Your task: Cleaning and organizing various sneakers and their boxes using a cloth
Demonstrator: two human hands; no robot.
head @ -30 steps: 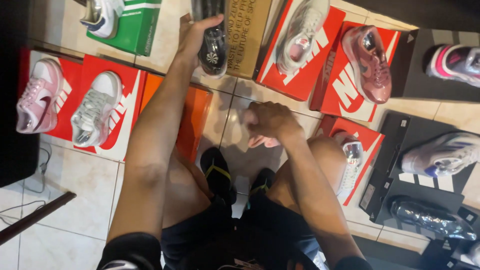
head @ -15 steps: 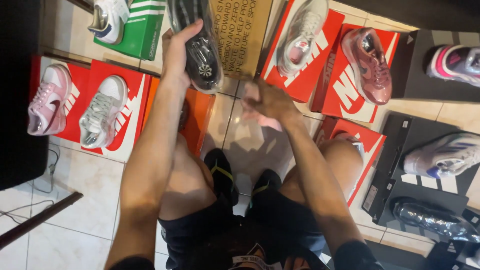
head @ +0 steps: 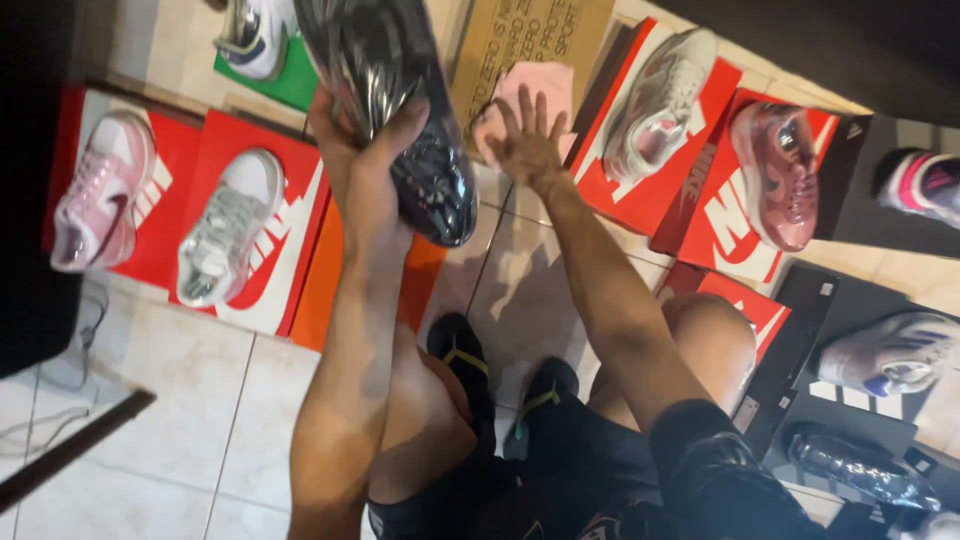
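On the floor, red boxes (head: 262,230) carry shoes on their lids. Left hand (head: 365,150) grasps a wrapped dark shoe (head: 400,110); right hand (head: 528,145) lies open-fingered on a pink cloth (head: 535,85).

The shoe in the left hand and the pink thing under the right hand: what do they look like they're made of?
The dark shoe in the left hand seems wrapped in clear plastic film: bright, crinkled highlights run across it; the shoe's own material is hard to tell beneath. The pink cloth under the right hand looks like soft, matte fabric, with no shine, lying flat on the brown cardboard box.
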